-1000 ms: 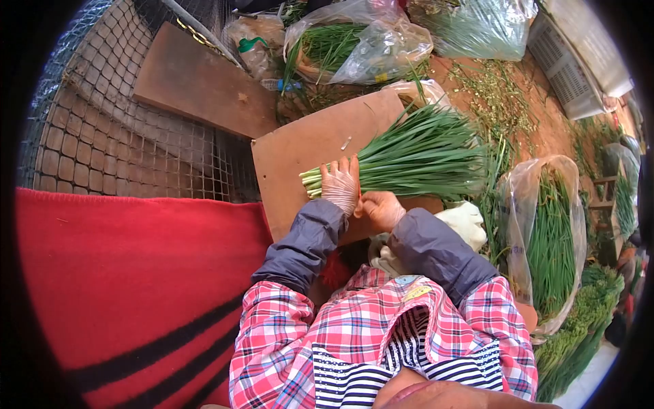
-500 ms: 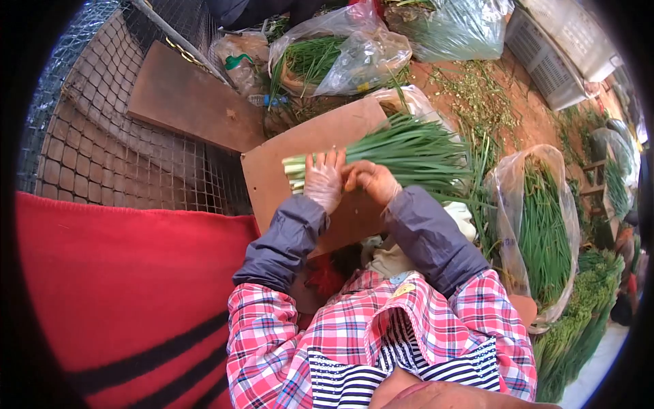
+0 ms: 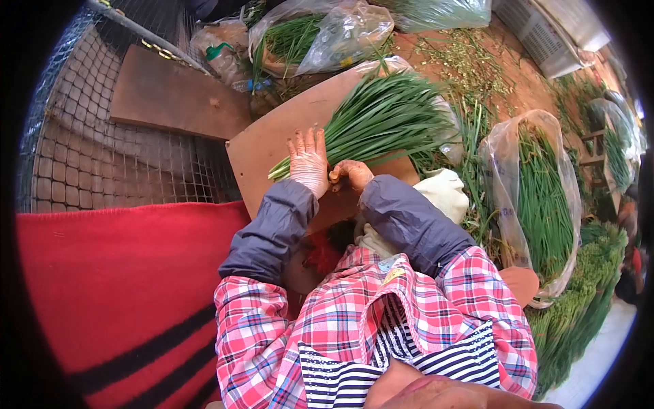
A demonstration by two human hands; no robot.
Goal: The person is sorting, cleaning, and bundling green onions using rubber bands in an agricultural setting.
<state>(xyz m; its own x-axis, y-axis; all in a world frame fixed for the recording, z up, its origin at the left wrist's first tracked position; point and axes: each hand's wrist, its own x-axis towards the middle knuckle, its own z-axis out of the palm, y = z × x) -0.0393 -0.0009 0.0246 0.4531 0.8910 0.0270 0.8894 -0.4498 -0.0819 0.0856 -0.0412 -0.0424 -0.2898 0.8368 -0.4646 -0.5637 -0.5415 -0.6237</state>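
A bundle of garlic chives [image 3: 385, 116] lies slantwise on a brown board [image 3: 255, 153]. Its pale cut ends point to the lower left, its green leaves fan out to the upper right. My left hand [image 3: 310, 163], seemingly in a thin clear glove, lies flat across the stem end with fingers stretched. Just to the right, my right hand [image 3: 352, 175] is closed at the bundle's near edge, its fingers curled inward. Whatever those fingers hold, if anything, is hidden.
Beyond the board stand plastic bags of greens [image 3: 293, 41]. Another open bag of chives [image 3: 545, 198] is at the right, near loose flowering stalks [image 3: 579, 293]. A brown plank [image 3: 177, 92] rests against wire mesh [image 3: 116, 150]. Red cloth [image 3: 129, 273] covers the left; white crates [image 3: 538, 41] sit far right.
The chives have turned on the board, leaf tips swinging away from me, and fewer pale ends show. My right hand has drawn to the bundle's near edge. The whole view has shifted slightly.
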